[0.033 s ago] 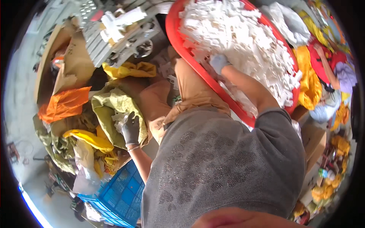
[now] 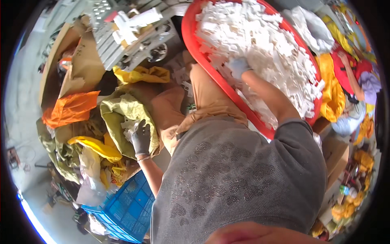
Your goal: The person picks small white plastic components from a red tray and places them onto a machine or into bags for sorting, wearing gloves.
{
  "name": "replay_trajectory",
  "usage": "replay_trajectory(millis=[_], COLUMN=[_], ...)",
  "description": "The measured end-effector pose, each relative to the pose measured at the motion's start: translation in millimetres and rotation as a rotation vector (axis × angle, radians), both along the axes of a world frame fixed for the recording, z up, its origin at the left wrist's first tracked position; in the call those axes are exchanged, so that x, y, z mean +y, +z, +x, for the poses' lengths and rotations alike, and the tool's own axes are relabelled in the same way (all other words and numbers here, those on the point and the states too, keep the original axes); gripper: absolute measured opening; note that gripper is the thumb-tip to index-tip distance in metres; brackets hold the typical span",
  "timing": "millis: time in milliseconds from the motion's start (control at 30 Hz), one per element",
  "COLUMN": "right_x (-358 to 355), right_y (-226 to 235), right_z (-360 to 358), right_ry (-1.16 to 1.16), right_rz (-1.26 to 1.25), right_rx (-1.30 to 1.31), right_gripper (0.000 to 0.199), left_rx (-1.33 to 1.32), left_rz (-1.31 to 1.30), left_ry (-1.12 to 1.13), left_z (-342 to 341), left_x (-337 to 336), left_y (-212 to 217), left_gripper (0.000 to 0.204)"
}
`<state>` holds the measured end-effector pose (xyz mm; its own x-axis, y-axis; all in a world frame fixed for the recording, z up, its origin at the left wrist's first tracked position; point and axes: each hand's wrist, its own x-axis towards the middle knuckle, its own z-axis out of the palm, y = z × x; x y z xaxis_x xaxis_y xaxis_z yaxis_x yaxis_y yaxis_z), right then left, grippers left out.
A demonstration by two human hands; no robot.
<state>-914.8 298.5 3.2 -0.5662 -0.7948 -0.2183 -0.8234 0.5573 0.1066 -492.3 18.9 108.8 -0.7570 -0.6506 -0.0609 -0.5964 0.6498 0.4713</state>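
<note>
Nearest, well below the red tub, the wearer's grey shirt fills the lower middle and covers whatever is beneath it. The brown-clothed legs reach up beside the tub's left rim, between it and an olive-green sack. The gloved left hand is at this sack's mouth, left of the tub, its fingers partly spread beside a few white pieces; I cannot tell whether they pinch any. The gloved right hand is inside the tub near its left rim, touching the heaped white plastic pieces; its fingertips are hidden, so I cannot tell whether they are closed.

Below and left of the tub stands a blue crate, with a yellow bag above it and an orange bag higher, both crowding the olive-green sack. Another yellow bag lies nearer the tub. Right of the tub are an orange-yellow sack and a white sack. Left of the tub's upper end are grooved metalwork bearing white parts and an open cardboard box.

Farther right of the tub sits a person in red; far left, pale grey floor spreads out.
</note>
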Motion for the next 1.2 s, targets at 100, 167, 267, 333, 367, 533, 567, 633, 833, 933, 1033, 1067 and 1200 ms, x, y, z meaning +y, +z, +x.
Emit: replay_trajectory(millis=[100,167,267,333,367,533,567,633,833,933,1033,1067,1200], right_x=[21.0,29.2,57.6,75.3,83.1,88.3,90.6,85.9,71.8,56.5,38.6,30.4,-33.6], right_y=[26.6,67.9,62.7,44.6,40.4,69.0,67.0,79.5,113.2,127.6,126.2,128.0,185.3], right_z=[-41.4,-41.5,-48.1,-47.8,-50.2,-33.8,-34.6,-27.3,-0.5,9.2,-2.0,-5.5,2.4], right_ry=[-0.096,-0.311,-0.434,-0.501,-0.450,-0.361,-0.262,-0.403,-0.627,-0.700,-0.555,-0.489,-0.174], right_rz=[-0.462,-0.323,-0.345,-0.413,-0.473,-0.560,-0.627,-0.748,-1.144,-1.403,-1.756,-1.790,-1.812], right_rx=[0.002,-0.041,-0.168,-0.215,-0.216,-0.347,-0.245,-0.435,-1.026,-1.305,-1.647,-1.684,-1.624], right_gripper=[0.029,0.033,0.034,0.037,0.038,0.037,0.035,0.033,0.019,0.018,0.029,0.029,0.027], left_rx=[0.050,0.096,0.177,0.179,0.286,0.545,0.559,0.573,0.492,0.318,0.511,0.552,0.689], left_rz=[0.078,0.045,0.013,0.017,-0.064,-0.218,-0.293,-0.396,-0.291,-0.109,0.157,0.029,-0.260], left_ry=[0.090,0.099,0.090,0.075,0.017,-0.034,-0.064,-0.104,-0.292,-0.263,-0.165,-0.201,-0.208], left_z=[-3.6,-14.2,-40.5,-66.1,-76.0,-131.2,-141.6,-163.1,-225.9,-234.3,-235.9,-232.5,-203.3], left_x=[5.5,6.8,-1.6,-6.6,-11.6,-32.3,-39.6,-51.4,-80.9,-96.4,-101.6,-102.5,-80.0], left_y=[13.8,26.2,46.4,75.9,83.4,141.1,150.6,166.6,176.2,182.7,177.1,175.5,177.7], left_gripper=[0.028,0.027,0.026,0.024,0.023,0.022,0.023,0.025,0.040,0.034,0.029,0.030,0.032])
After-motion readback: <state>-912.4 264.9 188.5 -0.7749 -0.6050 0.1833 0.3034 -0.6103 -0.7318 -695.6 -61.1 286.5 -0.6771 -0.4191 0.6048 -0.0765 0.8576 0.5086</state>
